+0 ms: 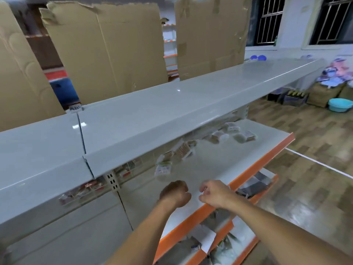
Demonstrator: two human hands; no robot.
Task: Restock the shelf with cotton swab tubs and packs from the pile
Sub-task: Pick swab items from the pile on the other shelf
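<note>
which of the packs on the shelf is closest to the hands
The pack with the white label, at the row's near end, just beyond the left hand; the other packs lie farther back along the shelf.

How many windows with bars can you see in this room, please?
2: one barred window behind the cardboard at upper right, another barred window at the far right edge. Others may be hidden behind the cardboard.

A small shop, mid-stocking by the look of it. Grey metal retail shelving [145, 115] runs in tiers with orange price-strip edges [263, 159], small packaged goods [219, 135] scattered near the back edge of one tier. Flattened cardboard sheets [107, 46] lean behind, and boxes of stock [322, 92] sit on the floor by the barred windows [269, 20].
</note>
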